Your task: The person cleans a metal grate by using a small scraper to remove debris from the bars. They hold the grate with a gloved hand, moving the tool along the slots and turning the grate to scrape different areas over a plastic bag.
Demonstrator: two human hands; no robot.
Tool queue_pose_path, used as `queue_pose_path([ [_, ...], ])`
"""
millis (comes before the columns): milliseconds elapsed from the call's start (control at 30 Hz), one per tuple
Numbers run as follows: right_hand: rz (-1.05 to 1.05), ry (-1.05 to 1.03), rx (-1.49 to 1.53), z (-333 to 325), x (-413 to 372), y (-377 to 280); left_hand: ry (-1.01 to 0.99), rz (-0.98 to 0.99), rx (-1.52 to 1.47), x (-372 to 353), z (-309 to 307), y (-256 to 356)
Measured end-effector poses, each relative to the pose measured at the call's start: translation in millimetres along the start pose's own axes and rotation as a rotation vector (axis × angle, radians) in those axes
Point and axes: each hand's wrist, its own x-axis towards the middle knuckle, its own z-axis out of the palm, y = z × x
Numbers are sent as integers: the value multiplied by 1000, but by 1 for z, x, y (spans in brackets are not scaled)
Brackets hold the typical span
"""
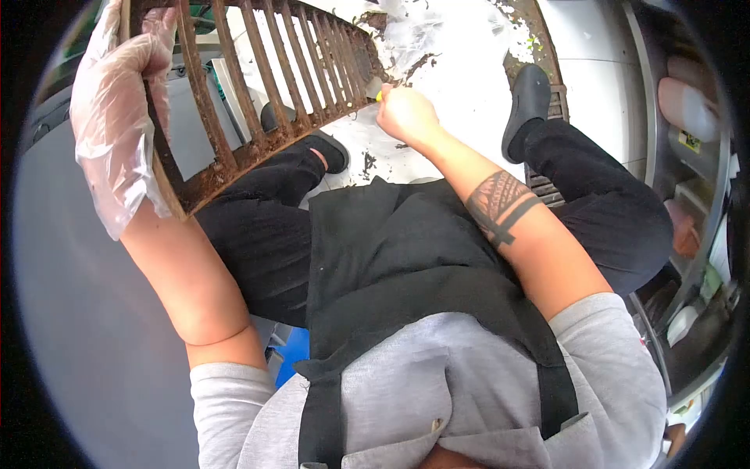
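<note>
A rusty brown drain grate [226, 148] with long parallel bars is tilted up at the left of the head view. Gripping its near end is my left hand [117, 102], in a clear plastic glove, with the fingers curled over the frame. My bare right hand [408, 116] is closed around a scraper [374, 87]; a bit of its yellow handle shows at the fist, and its pale blade lies against the grate's far end. Dark grime coats the bars and the lower edge.
Dark flakes and clear plastic sheeting [422, 31] lie on the white floor [461, 109]. My dark shoes [530, 102] stand on either side. A floor channel with another grate [556, 105] runs at right, beside metal shelving [664, 195]. A grey panel [86, 313] fills the left.
</note>
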Motion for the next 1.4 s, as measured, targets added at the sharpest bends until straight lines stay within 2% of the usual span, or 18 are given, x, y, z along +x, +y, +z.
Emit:
queue_pose_path([
  [167,20,-15,56,-5,32,-4,168,-32,-40,1,7,-3],
  [233,41,-42,51,-1,23,2,-58,-131,108,0,-3,0],
  [300,72,-39,45,-3,14,5,-19,-76,45,4,-5,-13],
  [433,91,-113,95,-16,23,29,-50,-90,92,-3,3,7],
  [500,97,-168,24,-21,32,42,-52,-73,87,-1,4,14],
  [567,63,-175,47,-27,8,26,-54,-95,84,-2,-2,11],
  [633,64,-47,148,-20,-7,13,-14,-116,147,-7,-6,-1],
  [767,67,-126,67,-7,1,5,27,-57,-3,-6,-8,-15],
  [1000,115,-64,13,4,47,18,47,-128,19,-16,-3,-7],
  [1067,182,-27,42,2,38,17,153,-70,57,-12,-9,-20],
  [1100,178,-34,34,-3,27,14,187,-80,55,-13,-11,-26],
  [1167,49,98,149,-11,5,12,222,-111,67,-13,-13,-29],
  [1300,-6,-103,40,5,-4,10,273,-152,80,-14,-16,-33],
  [1367,-51,-42,13,21,5,7,299,-176,87,-14,-16,-34],
  [1400,27,-91,15,18,13,-1,309,-188,89,-13,-17,-34],
])
